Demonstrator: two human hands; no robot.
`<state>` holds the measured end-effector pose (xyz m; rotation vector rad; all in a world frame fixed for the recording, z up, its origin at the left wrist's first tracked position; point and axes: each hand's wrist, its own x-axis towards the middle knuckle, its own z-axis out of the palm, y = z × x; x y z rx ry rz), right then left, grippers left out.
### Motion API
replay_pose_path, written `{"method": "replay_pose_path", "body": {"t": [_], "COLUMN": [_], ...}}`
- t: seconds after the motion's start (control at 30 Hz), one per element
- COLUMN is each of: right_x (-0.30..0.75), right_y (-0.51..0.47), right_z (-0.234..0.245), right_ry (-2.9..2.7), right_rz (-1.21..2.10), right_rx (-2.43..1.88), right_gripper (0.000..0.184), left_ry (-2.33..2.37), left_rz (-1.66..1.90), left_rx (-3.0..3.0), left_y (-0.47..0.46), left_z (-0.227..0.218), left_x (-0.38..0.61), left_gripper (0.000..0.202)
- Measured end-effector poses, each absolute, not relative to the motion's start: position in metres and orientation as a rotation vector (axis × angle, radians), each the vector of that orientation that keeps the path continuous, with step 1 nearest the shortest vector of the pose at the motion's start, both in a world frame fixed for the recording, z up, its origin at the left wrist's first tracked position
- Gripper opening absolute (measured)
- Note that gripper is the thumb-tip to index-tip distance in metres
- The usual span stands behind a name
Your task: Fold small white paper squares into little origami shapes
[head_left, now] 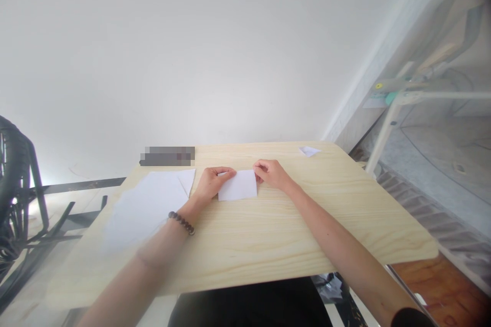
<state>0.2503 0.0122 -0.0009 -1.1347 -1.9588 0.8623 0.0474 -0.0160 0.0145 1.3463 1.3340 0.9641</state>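
Two forearms [334, 229] | left grip [217, 180] and right grip [266, 171] pinching one small sheet [238, 187] | one folded paper [309, 152]

The left hand [210, 182] partly hides the white paper [238, 187]; pixelation obscures a dark object [168, 157].

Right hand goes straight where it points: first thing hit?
The small white rectangular paper, which the right hand seems to pinch at one corner; beyond it, probably the left hand, though depth is unclear.
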Motion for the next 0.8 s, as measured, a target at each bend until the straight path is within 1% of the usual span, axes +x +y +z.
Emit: {"method": "replay_pose_path", "body": {"t": [0.1,0.23,0.43,0.8], "right_x": [0.250,0.241,0.225,0.239], "right_y": [0.012,0.004,-0.004,0.001], "right_z": [-0.002,0.000,0.001,0.005], "right_ry": [-1.861,-1.853,-2.001,-2.077], "right_rz": [0.941,0.886,0.671,0.676], "right_rx": [-1.149,-1.114,-1.100,-1.034], "right_gripper": [0.018,0.031,0.023,0.022], "left_ry": [1.333,1.341,1.304,1.255], "left_rz": [0.981,0.989,0.986,0.953], "left_rx": [1.374,1.421,1.510,1.639], "left_y": [-0.015,-0.015,-0.016,-0.015], "left_z": [0.013,0.013,0.013,0.009], "left_x": [0.047,0.046,0.047,0.045], "left_gripper": [0.038,0.038,0.034,0.031]}}
